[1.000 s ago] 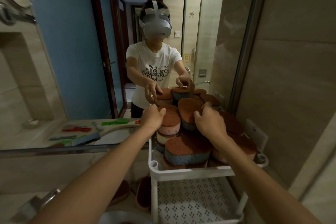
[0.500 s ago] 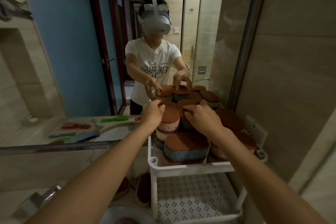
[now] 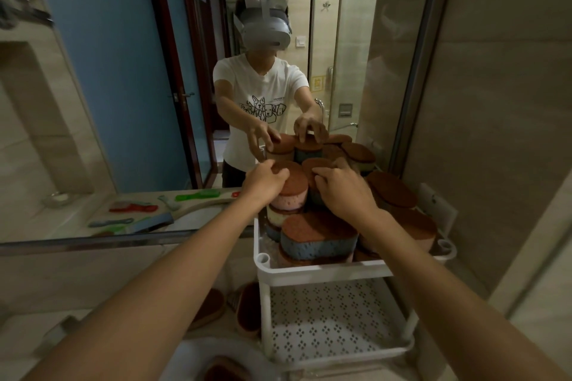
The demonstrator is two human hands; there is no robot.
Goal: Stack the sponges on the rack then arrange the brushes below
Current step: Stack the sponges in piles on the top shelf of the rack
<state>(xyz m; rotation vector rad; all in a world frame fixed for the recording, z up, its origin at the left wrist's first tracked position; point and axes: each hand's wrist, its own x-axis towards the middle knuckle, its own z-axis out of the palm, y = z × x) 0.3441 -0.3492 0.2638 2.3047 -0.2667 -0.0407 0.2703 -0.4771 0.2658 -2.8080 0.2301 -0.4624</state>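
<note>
**Head view.** A white plastic two-tier rack (image 3: 322, 269) stands against the mirror at the right end of the desk (image 3: 21, 337). Its top tray is crowded with oval foam sponges, brown scouring faces up.

The left hand (image 3: 263, 178) rests on a pink oval foam sponge with a brown scouring top (image 3: 292, 192), which caps a column at the tray's back-left corner. The fingers (image 3: 278, 175) are bent over the near edge of the pink sponge. The thumb is hidden.

The right hand (image 3: 343, 189) grips a blue-bodied, brown-faced foam sponge (image 3: 311, 168) just beside that column. Its fingers are curled over the blue-bodied sponge's upper edge, and the sponge appears tipped up rather than flat.

A flat blue oval sponge (image 3: 318, 241) lies at the tray's front edge. Two loose brown-topped sponges (image 3: 210, 309) sit on the desk, just left of the rack. A green plastic brush (image 3: 198, 195) and a red plastic brush (image 3: 133, 207) appear only as mirror reflections, lying on the desk.

**Assessment.** Stacking is well advanced and the brushes are untouched.

**Recommendation.**
- Steady the pink column with the left hand.
- Turn the gripped sponge flat, brown face up.
- Seat it squarely, since the column looks tall enough to lean.
- Reserve the perforated lower shelf (image 3: 328, 318) for brushes.
</note>
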